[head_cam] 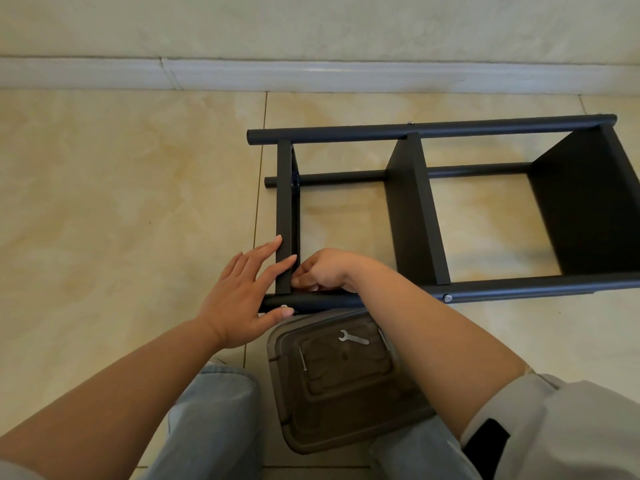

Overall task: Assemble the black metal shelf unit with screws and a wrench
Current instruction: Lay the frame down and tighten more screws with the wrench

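Sideways, shelf unit on floor, poles running left-right

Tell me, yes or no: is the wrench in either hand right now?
No, the wrench lies on the plastic lid, apart from the left hand and right hand.

Beige tiled floor, white baseboard, translucent brown plastic lid near knees.

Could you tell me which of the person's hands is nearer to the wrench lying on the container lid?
Right. The right hand is curled at the shelf joint straight beyond the wrench; the left hand presses the shelf panel farther to the left.
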`<state>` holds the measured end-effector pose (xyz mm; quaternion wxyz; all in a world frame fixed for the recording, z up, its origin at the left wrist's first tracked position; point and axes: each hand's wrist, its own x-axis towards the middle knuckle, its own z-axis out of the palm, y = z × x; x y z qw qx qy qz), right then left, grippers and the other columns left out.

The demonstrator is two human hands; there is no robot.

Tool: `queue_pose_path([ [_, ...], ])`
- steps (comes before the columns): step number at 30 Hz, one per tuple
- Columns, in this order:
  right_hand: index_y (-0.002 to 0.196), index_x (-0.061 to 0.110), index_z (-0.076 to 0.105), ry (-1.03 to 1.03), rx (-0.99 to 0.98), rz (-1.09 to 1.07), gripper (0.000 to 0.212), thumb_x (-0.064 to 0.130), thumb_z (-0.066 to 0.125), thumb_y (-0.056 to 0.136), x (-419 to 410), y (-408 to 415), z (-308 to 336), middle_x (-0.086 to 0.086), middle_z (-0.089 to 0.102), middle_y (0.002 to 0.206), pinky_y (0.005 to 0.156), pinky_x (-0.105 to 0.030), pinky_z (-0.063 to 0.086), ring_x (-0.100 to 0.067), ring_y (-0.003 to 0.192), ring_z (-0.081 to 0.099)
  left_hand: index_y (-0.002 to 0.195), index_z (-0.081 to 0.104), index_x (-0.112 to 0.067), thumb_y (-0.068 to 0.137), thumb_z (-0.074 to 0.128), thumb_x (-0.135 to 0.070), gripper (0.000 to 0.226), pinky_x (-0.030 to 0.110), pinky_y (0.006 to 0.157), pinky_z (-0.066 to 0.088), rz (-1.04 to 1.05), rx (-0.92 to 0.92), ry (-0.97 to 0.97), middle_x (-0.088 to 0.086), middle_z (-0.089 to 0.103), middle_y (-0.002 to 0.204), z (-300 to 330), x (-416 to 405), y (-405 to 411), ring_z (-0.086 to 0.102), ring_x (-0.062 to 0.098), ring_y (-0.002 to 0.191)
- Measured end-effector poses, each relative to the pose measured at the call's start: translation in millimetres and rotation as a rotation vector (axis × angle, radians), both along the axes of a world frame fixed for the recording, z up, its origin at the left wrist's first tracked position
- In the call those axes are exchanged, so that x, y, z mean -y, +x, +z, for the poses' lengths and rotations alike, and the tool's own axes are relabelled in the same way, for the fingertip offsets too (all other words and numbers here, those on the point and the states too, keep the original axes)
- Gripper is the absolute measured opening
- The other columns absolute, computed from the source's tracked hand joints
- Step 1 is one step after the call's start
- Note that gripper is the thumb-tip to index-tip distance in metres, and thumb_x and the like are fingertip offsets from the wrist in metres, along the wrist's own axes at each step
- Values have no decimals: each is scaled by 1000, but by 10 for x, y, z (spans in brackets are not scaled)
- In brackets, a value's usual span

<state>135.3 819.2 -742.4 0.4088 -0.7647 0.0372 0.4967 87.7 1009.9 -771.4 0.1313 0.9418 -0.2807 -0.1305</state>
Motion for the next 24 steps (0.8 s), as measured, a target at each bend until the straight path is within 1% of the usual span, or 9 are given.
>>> queue_pose_path([
  [2, 86, 16, 64, -16, -17, 33, 9, 21, 58, 91, -30, 14, 17, 2, 56, 68, 72, -26, 42, -12, 70, 52, 146, 13, -36, 86, 17, -74, 71, 44, 112, 12, 3, 1, -12, 2, 11, 157, 0, 1, -6, 18, 23, 139],
  [3, 88, 13, 64, -26, -25, 49, 11, 21, 58, 91, -49, 17, 17, 0, 58, 71, 71, -26, 42, -13, 71, 53, 146, 14, -36, 87, 18, -74, 71, 45, 112, 14, 4, 4, -20, 2, 12, 156, 1, 4, -7, 20, 24, 139],
  [7, 106, 3, 65, -44, -53, 64, 24, 20, 56, 91, -95, 21, -14, -7, 62, 90, 83, -32, 43, -19, 85, 54, 146, 18, -32, 89, 20, -72, 70, 52, 108, 28, -5, 29, -42, 2, 14, 154, 13, 11, -6, 22, 23, 135],
  [10, 103, 5, 65, -39, -66, 68, 20, 19, 54, 92, -93, 29, -21, -4, 60, 85, 80, -29, 42, -16, 82, 53, 146, 19, -31, 89, 22, -71, 69, 53, 106, 31, -9, 44, -45, 2, 15, 154, 4, 6, -5, 22, 23, 135],
  [13, 91, 6, 64, -45, -91, 67, 16, 17, 53, 93, -103, 42, -23, -4, 56, 77, 72, -27, 39, -15, 73, 49, 146, 21, -31, 89, 23, -70, 69, 53, 105, 34, -11, 55, -50, 3, 16, 154, -3, 8, -7, 23, 23, 134],
  [16, 95, 7, 64, -46, -124, 70, 16, 17, 52, 93, -116, 47, -3, -6, 50, 76, 73, -28, 37, -19, 75, 45, 146, 22, -31, 89, 23, -70, 69, 54, 104, 34, -11, 59, -46, 3, 17, 153, 0, 7, -14, 24, 23, 134],
  [19, 75, 12, 56, -48, -136, 62, 20, 17, 51, 94, -97, 48, -2, -2, 48, 69, 62, -23, 35, -14, 64, 43, 146, 21, -31, 89, 22, -71, 69, 53, 105, 34, -8, 53, -47, 3, 16, 154, 0, 1, -10, 23, 23, 134],
  [20, 73, 13, 54, -49, -134, 58, 22, 17, 51, 94, -94, 51, -4, -1, 48, 68, 60, -23, 35, -12, 63, 43, 146, 21, -31, 89, 22, -71, 69, 53, 105, 34, -7, 50, -48, 3, 16, 154, -1, 0, -10, 23, 23, 135],
  [24, 74, 13, 55, -49, -135, 49, 20, 18, 53, 94, -83, 58, -50, -1, 48, 69, 60, -23, 35, -12, 62, 42, 146, 20, -32, 89, 23, -71, 69, 53, 105, 33, -10, 52, -51, 2, 15, 154, -4, -1, -5, 23, 22, 135],
])
